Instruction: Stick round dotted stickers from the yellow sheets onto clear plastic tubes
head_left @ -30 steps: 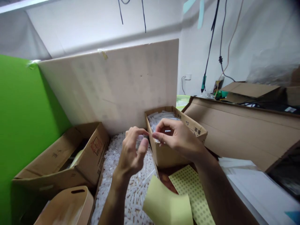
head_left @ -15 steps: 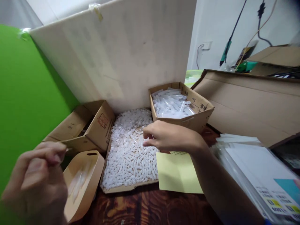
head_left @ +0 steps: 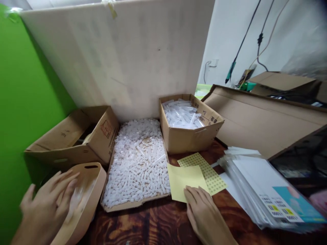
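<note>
My left hand point(head_left: 49, 202) hovers at the near left with its fingers stretched out, over the side of a peach-coloured plastic basket point(head_left: 98, 183). Inside the basket lie some clear tubes point(head_left: 76, 200), blurred and partly covered by the hand. To the right, my right hand point(head_left: 205, 212) rests its fingertips on the lower edge of a plain yellow sheet point(head_left: 185, 178). Partly beneath that sheet is a yellow sheet of small round dots point(head_left: 204, 170). Between the hands, a shallow cardboard tray point(head_left: 127, 207) is spread with many small white plastic pieces point(head_left: 138, 173) and a few clear tubes.
A cardboard box point(head_left: 186, 141) full of clear tubes stands behind the tray. Another open box point(head_left: 68, 154) stands at the left by a green panel point(head_left: 30, 85). A stack of bagged printed cards point(head_left: 260, 183) lies at the right on the dark wooden table point(head_left: 143, 224).
My right hand has moved from above the tray down to the yellow sheet. My left hand's pinched fingers have spread over the basket. The view has shifted, showing more of the dotted sheet.
</note>
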Available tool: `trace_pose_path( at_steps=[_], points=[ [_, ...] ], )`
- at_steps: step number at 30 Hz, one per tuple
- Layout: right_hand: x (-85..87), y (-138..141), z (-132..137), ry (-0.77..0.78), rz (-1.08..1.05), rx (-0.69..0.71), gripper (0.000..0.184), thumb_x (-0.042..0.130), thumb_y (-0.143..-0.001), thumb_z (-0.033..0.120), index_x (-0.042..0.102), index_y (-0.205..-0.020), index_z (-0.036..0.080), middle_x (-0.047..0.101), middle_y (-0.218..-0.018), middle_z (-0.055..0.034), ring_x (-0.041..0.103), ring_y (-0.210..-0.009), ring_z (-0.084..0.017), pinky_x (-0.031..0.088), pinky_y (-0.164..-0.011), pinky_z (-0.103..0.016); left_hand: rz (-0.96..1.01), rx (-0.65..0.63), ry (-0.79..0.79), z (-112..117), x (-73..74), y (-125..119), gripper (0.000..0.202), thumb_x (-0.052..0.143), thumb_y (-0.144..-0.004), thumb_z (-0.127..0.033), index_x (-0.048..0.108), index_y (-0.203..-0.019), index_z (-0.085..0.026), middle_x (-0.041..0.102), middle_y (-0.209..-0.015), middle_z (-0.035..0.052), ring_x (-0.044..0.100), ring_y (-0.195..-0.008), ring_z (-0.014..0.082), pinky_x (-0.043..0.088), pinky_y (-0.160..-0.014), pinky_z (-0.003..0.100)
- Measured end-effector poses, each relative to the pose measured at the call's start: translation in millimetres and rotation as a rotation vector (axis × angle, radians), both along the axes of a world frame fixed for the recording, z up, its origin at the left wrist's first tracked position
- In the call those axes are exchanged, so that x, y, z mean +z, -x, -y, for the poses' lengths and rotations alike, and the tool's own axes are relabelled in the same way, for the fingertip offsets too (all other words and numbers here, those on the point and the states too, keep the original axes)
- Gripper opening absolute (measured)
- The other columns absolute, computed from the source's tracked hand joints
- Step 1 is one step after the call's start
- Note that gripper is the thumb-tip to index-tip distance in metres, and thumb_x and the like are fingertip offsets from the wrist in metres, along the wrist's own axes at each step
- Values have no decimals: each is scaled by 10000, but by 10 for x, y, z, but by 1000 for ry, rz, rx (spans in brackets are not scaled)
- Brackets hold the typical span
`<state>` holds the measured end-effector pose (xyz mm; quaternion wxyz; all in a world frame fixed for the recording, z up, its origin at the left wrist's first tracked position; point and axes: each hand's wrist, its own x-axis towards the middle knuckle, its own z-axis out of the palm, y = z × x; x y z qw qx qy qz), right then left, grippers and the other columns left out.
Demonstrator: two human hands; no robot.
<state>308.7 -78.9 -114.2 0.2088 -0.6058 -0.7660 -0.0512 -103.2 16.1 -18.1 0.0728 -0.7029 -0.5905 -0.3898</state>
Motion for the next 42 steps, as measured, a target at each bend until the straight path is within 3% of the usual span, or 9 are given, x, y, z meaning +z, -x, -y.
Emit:
trace_pose_path(
  at_steps=[4,7,11,17,23,30,34,37,42],
  points=[
    [341,-96,-175,-184,-122,1,255,455,-938,57,673,-1001,173,749,-924,-107,725,-847,-282,594,-845,-476,-43,-196,39,-5,105,-470,193,580,-906,-357,748,-990,-310,774,-1042,38,718,-969,306,533,-925,501],
    [834,-137,-434,-368,-243,3,177,506,-979,126,666,-1045,163,757,-915,-106,731,-799,-261,592,-748,-410,-37,-510,249,-58,79,-1039,221,521,-979,-315,734,-971,-258,751,-972,57,714,-838,204,550,-752,297],
    [1519,-48,-804,-466,-439,-115,232,575,-985,254,666,-1179,164,758,-903,-91,734,-741,-243,580,-688,-376,-182,-567,589,-341,-86,-1662,217,509,-982,-224,721,-941,-214,717,-975,86,690,-880,204,502,-801,285],
    [2134,160,-1248,-482,-741,9,361,600,-964,298,603,-1315,219,701,-822,-26,685,-683,-186,541,-643,-318,-187,-549,624,-870,-419,-2129,123,634,-886,-184,697,-991,-172,706,-1075,126,665,-1017,257,478,-896,325],
    [2138,130,-1631,-396,-811,197,209,567,-985,323,705,-1094,211,710,-853,-20,606,-628,-135,431,-538,-252,-66,-563,560,-1207,-455,-2272,96,639,-759,-98,626,-725,-186,675,-753,64,644,-780,221,496,-765,297],
    [1985,-40,-1980,-406,-854,216,239,546,-992,304,735,-1037,164,755,-1060,-108,699,-954,-234,550,-819,-371,375,-396,164,-1577,479,-1907,236,335,-980,-213,560,-1045,-177,587,-821,24,588,-760,170,488,-698,269],
    [1944,-68,-2071,-279,-1043,232,294,676,-916,363,685,-1134,166,737,-1135,-123,728,-931,-236,599,-811,-386,512,-582,188,-1496,876,-2010,344,515,-990,-460,614,-1165,-181,689,-952,63,639,-845,188,514,-737,288],
    [1932,-56,-2098,-175,-1175,333,288,715,-881,331,662,-1123,184,712,-1198,-117,721,-1045,-241,619,-842,-362,592,-644,224,-1487,901,-2212,500,665,-902,-505,583,-1266,-172,715,-1097,100,659,-805,181,532,-712,296],
    [1926,7,-2115,-115,-1386,427,523,738,-860,276,511,-1329,233,737,-1119,-91,736,-998,-233,626,-834,-361,875,-660,220,-1557,815,-2346,446,759,-826,-479,657,-1104,-145,688,-789,29,660,-727,172,547,-675,273]
  ],
)
